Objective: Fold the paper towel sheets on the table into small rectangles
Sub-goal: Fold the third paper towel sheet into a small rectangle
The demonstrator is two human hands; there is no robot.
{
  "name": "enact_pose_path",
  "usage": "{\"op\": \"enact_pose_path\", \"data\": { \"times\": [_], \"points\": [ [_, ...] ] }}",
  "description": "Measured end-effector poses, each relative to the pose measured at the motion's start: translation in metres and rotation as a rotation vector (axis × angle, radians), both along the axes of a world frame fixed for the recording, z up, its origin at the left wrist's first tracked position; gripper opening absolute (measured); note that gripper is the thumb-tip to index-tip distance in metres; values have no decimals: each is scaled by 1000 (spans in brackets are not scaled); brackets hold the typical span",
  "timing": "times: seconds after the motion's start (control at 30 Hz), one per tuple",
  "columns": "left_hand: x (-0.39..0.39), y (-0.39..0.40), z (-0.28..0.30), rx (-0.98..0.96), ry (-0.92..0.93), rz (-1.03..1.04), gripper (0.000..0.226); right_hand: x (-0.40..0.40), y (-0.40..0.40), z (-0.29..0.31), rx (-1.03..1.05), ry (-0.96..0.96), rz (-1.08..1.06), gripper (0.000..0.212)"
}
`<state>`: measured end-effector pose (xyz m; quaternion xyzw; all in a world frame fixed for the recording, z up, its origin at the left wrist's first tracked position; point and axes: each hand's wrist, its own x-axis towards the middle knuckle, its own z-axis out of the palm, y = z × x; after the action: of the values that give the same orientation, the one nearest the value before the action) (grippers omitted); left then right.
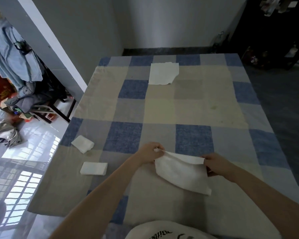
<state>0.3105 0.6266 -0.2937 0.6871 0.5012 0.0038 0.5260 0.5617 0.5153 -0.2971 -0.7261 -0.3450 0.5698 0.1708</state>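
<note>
A white paper towel sheet (181, 173), folded over once, hangs between my hands above the near part of the checked tablecloth (162, 107). My left hand (150, 151) pinches its upper left corner. My right hand (216, 163) pinches its upper right corner. The sheet's lower edge sags toward the cloth. An unfolded sheet (162, 73) lies flat at the far end of the table. Two small folded rectangles rest near the left edge, one (82, 144) farther and one (94, 168) closer to me.
The table's left edge drops to a tiled floor. A chair (47, 107) piled with clothes stands to the left. A dark shelf (274, 31) stands at the back right, and a wall lies behind the table.
</note>
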Motion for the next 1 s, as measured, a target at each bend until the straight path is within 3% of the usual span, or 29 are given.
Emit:
{"op": "enact_pose_path", "data": {
  "times": [0.13,0.23,0.3,0.33,0.43,0.53,0.7,0.8,0.93,1.0],
  "points": [
    [27,28,-14,103,152,-108,15,7,32,-13,26,-34,24,24],
    [47,38,-20,-12,37,222,15,14,50,-30,152,-181,-40,25],
    [56,40,-24,10,-105,488,39,17,54,-39,250,-354,-155,22],
    [58,37,-25,83,-116,511,52,18,54,-42,326,-416,-243,17],
    [59,8,-26,385,-23,307,59,6,39,-34,563,-466,-390,44],
    [50,-30,-45,545,62,196,47,-14,8,-34,693,-536,-117,44],
    [36,-68,-69,383,244,275,51,-27,-50,-78,695,-600,410,51],
    [37,-62,-71,223,116,417,49,-28,-63,-84,675,-628,443,50],
    [45,-43,-67,-84,-78,610,49,-27,-49,-74,646,-673,456,20],
    [47,-41,-64,-122,-76,593,54,-27,-42,-70,614,-699,491,10]
  ]
}}
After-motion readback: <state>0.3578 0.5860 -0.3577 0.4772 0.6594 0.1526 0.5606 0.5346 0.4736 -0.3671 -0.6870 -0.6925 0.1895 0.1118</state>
